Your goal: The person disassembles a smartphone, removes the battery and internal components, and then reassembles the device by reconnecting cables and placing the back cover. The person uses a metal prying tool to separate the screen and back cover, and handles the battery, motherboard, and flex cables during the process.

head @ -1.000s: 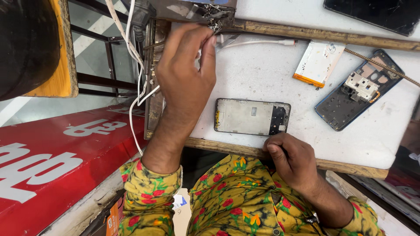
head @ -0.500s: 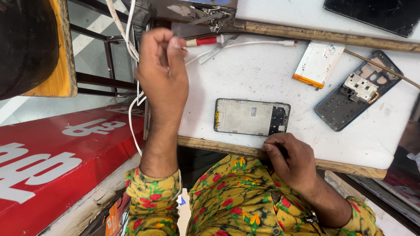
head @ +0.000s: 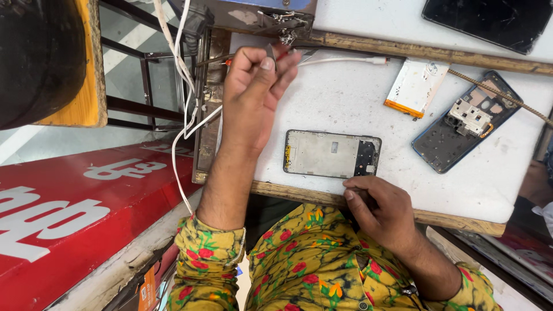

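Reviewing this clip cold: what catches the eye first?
The bare phone frame lying flat mid-table draws the eye, with the right hand resting at the table's near edge just below it. The left hand is raised above the far left of the table, pinching a small red-handled tool. To the right lie a white battery and an opened phone back.

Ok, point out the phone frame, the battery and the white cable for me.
phone frame [head: 322, 153]: head view, on its pale middle plate.
battery [head: 416, 85]: head view, on its white face.
white cable [head: 345, 60]: head view, on the straight run near the plug.
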